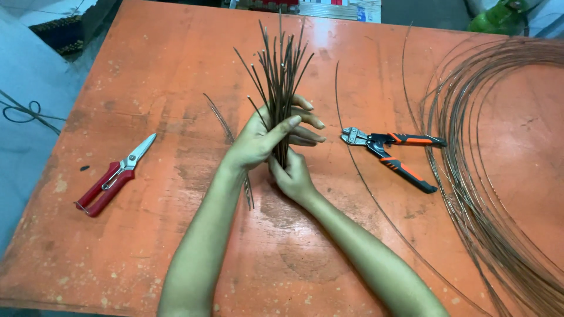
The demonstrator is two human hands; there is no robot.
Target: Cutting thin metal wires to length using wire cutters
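A bundle of dark cut wire pieces [280, 70] stands upright at the middle of the orange table [147, 70], fanning out at the top. My left hand [261, 138] wraps around the bundle's middle, thumb across the front and fingers stretched to the right. My right hand [294, 176] grips the bundle's lower end from below, just above the table top. The lower ends of the wires are hidden between both hands.
Red-handled snips [111, 179] lie at the left. Black and orange cutters [393, 152] lie right of my hands. A big coil of bare wire [499, 176] fills the right side, with a loose strand [352, 158] curving past the cutters. Loose wire pieces [220, 117] lie behind my left wrist.
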